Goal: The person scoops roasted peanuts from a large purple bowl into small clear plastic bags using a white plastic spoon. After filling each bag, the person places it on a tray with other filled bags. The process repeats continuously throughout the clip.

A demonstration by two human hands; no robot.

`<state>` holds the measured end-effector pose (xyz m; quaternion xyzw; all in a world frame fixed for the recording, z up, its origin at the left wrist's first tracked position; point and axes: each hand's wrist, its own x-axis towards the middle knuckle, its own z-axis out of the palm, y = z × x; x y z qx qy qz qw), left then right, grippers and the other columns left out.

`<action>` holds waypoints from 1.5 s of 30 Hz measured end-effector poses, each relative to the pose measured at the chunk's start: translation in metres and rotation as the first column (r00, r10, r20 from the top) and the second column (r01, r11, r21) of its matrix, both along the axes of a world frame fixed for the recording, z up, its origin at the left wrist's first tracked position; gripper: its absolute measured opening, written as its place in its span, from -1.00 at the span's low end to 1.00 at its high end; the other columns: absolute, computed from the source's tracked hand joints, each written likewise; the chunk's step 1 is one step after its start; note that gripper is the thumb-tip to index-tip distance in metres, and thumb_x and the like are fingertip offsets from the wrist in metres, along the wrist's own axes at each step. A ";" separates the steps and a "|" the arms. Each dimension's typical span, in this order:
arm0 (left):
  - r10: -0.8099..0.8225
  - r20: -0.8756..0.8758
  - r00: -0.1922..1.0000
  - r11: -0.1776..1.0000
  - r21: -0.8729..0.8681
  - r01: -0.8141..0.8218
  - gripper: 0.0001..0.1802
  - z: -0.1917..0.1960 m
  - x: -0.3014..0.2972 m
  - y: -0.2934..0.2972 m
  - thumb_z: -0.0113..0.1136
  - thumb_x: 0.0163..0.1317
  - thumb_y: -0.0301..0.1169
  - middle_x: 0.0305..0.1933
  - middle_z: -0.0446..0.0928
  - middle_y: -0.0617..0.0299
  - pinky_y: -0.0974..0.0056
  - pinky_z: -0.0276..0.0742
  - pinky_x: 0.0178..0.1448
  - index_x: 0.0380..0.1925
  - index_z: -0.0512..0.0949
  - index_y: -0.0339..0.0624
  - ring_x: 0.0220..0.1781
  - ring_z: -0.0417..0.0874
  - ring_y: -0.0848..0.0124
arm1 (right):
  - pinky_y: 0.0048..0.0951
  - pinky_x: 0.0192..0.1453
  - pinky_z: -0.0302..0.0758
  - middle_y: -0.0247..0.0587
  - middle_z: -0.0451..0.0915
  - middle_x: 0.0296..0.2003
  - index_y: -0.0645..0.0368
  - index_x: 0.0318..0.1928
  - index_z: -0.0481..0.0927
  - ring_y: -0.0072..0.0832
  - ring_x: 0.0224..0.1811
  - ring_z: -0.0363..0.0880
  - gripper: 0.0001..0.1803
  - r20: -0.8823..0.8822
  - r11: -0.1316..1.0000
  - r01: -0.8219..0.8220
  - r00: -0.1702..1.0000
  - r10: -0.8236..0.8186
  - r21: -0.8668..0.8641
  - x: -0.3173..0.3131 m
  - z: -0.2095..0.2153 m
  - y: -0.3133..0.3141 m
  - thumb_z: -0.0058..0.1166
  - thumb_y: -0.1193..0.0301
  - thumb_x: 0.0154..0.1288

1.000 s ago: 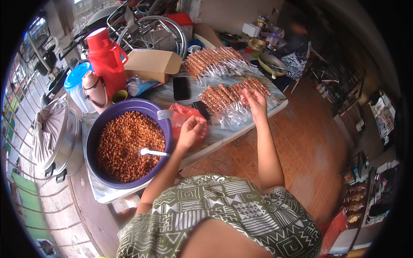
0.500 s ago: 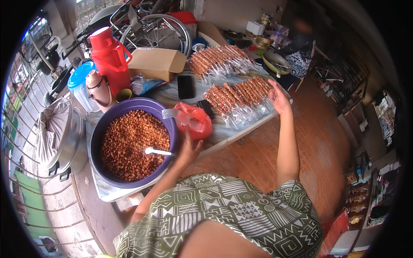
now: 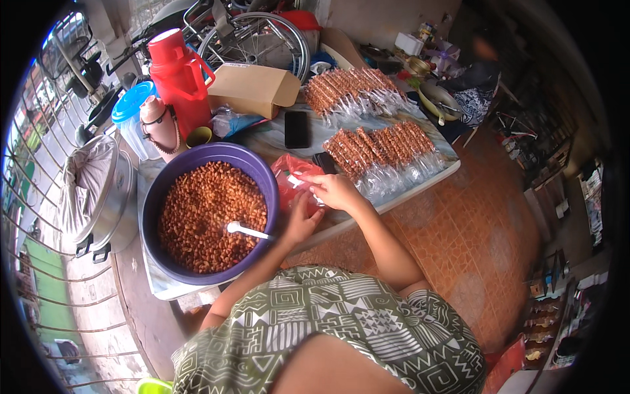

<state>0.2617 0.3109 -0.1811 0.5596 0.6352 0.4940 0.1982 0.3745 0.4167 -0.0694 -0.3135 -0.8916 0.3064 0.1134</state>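
Note:
A red plastic bag (image 3: 286, 169) lies on the table beside the purple basin, with shiny, clear plastic at its opening. My right hand (image 3: 336, 192) reaches over the bag, thumb and fingers pinched together; what they hold is too small to make out. Just below it, my left hand (image 3: 303, 222) is at the bag's near edge, fingers raised and thumb apart. Brown roasted peanuts (image 3: 209, 210) fill much of the purple basin (image 3: 152, 231). A white spoon (image 3: 249, 230) rests in them, its handle toward my left wrist.
Filled clear packets (image 3: 380, 148) lie in a row at the table's right, with another group (image 3: 348, 92) behind. A black phone (image 3: 296, 130), cardboard box (image 3: 246, 88), red thermos (image 3: 178, 82) and pink bottle (image 3: 159, 125) stand farther back. A large metal pot (image 3: 108, 197) is left; a person (image 3: 474, 88) sits far right.
My right hand has swung left and down from above the packets to the red bag, and its fingers have closed. My left hand has shifted slightly right. The view has shifted slightly.

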 end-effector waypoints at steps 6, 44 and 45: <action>0.139 -0.275 0.951 0.990 0.074 -0.123 -0.45 0.044 -0.002 -0.019 0.31 0.22 -0.39 0.30 0.35 -0.11 0.14 0.40 0.31 0.22 0.44 -0.19 0.27 0.42 0.12 | -0.15 0.06 0.57 0.00 0.69 -0.13 -0.23 0.11 0.67 -0.05 -0.08 0.68 -0.64 0.101 0.995 0.026 0.994 -0.036 0.097 -0.007 -0.020 0.025 0.11 0.11 0.35; -0.413 0.884 0.220 0.896 0.352 0.269 -0.47 0.188 -0.005 -0.098 -0.04 0.53 -0.14 0.02 0.63 -0.02 0.10 0.56 0.27 0.31 0.33 -0.28 0.08 0.69 0.15 | -0.59 -0.39 0.38 -0.34 0.58 -0.60 0.37 -0.10 0.63 -0.66 -0.54 0.51 -0.48 -0.735 0.901 -0.242 0.668 -0.115 -0.361 0.090 0.031 -0.129 -0.22 0.12 0.61; -0.417 0.874 0.252 0.900 0.357 0.250 -0.48 0.189 -0.010 -0.102 -0.05 0.53 -0.15 -0.01 0.64 -0.02 0.11 0.57 0.26 0.31 0.33 -0.27 0.05 0.70 0.14 | -0.60 -0.39 0.37 -0.35 0.57 -0.60 0.36 -0.10 0.62 -0.66 -0.55 0.50 -0.48 -0.739 0.883 -0.262 0.661 -0.128 -0.388 0.086 0.030 -0.131 -0.21 0.12 0.61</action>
